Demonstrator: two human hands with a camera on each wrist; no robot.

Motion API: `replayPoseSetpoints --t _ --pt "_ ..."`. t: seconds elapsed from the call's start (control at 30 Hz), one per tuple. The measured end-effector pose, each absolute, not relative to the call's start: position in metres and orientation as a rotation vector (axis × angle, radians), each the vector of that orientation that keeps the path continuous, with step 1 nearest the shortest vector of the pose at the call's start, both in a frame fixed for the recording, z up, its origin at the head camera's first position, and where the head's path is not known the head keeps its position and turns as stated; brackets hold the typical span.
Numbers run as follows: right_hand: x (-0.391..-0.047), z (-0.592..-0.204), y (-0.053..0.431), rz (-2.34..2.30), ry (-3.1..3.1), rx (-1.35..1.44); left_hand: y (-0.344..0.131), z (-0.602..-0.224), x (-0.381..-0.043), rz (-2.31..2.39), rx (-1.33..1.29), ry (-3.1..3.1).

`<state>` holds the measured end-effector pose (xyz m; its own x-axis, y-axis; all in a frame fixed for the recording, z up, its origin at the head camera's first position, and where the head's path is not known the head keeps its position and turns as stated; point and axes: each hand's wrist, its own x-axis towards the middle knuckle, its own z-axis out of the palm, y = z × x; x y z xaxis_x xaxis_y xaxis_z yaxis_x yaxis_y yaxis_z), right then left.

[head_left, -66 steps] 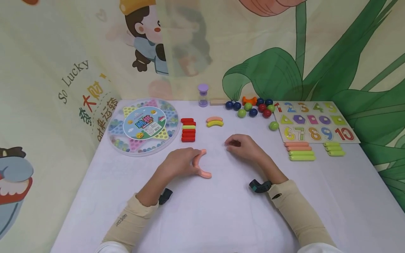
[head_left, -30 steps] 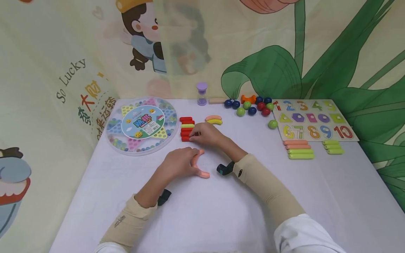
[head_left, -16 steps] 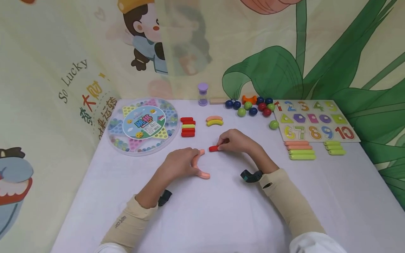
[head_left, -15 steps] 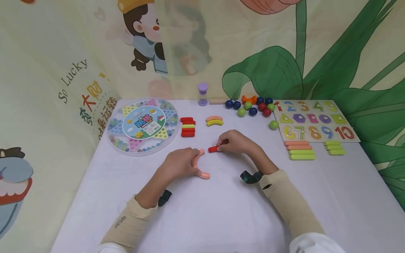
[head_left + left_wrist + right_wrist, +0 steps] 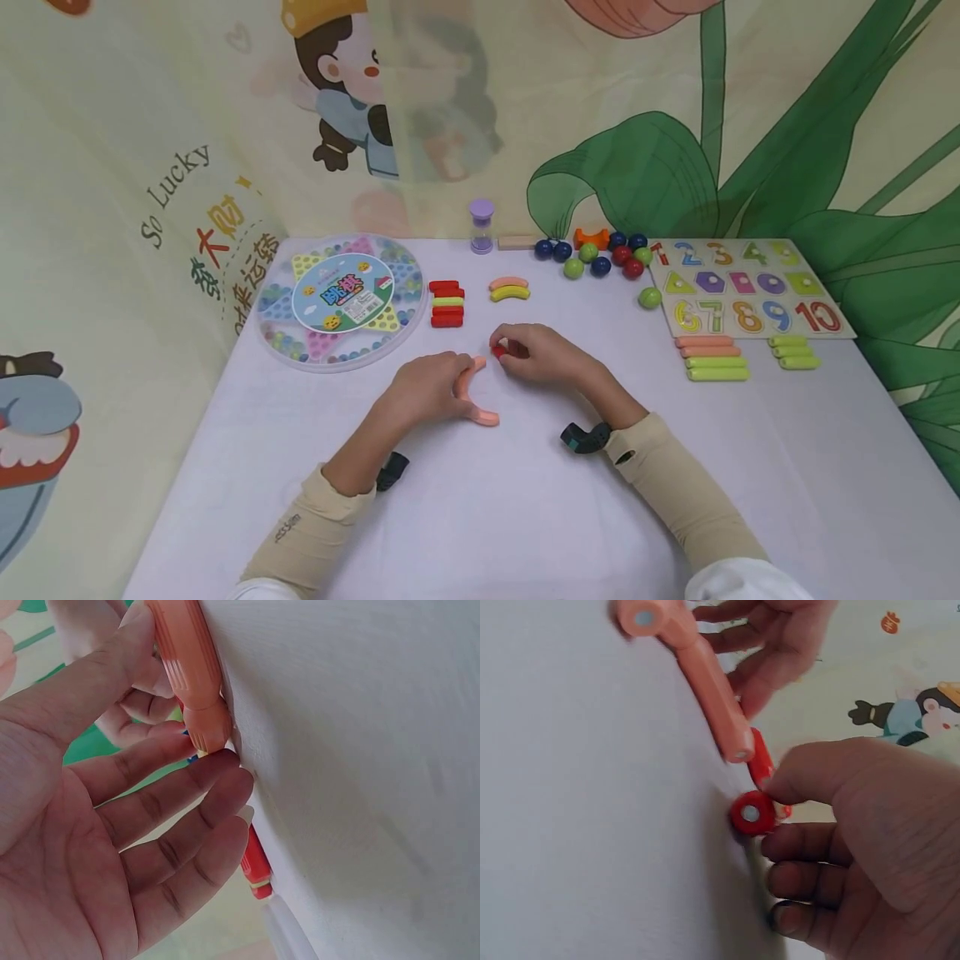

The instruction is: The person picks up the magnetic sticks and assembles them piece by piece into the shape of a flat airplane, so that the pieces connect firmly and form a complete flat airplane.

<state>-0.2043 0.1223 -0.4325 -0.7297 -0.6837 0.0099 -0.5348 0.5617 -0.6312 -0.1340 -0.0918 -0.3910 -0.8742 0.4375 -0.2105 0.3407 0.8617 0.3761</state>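
My left hand [image 5: 429,387] grips a salmon-pink curved magnetic piece [image 5: 486,417] from its left side, thumb at the near end. In the left wrist view this piece [image 5: 196,656] looks ribbed, with a narrow waist between two sections. Just right of it, my right hand [image 5: 553,357] pinches a short red magnetic rod [image 5: 498,352], mostly covered by the fingers. Its round end with a silver disc [image 5: 751,814] faces the right wrist camera. A small gap separates the red rod from the pink piece's far end. Behind the hands lies a row of short red rods [image 5: 447,321] with one green among them.
A round marble board game [image 5: 341,358] lies back left. Pink and yellow curved rods [image 5: 510,292], a purple sand timer [image 5: 482,227] and several coloured balls [image 5: 573,267] are farther back. A number puzzle board [image 5: 726,304] and longer pink and green rods [image 5: 717,375] lie right.
My right hand reached to the row, took its nearest red rod, and brought it back right, then leftward close to the pink piece. My left hand stays in place, holding the pink piece.
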Motion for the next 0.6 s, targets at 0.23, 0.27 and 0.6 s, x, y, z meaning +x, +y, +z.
replayPoseSetpoints --t 0.23,0.27,0.6 --pt "-0.203 -0.422 0.126 -0.799 2.565 -0.943 -0.091 -0.392 -0.134 0.471 0.587 2.753" --pt "-0.203 -0.421 0.126 -0.764 2.586 -0.919 -0.091 -0.392 -0.134 0.467 0.584 2.751" --pt "-0.198 -0.423 0.111 -0.608 2.737 -0.936 -0.091 -0.392 -0.134 0.456 0.554 2.735"
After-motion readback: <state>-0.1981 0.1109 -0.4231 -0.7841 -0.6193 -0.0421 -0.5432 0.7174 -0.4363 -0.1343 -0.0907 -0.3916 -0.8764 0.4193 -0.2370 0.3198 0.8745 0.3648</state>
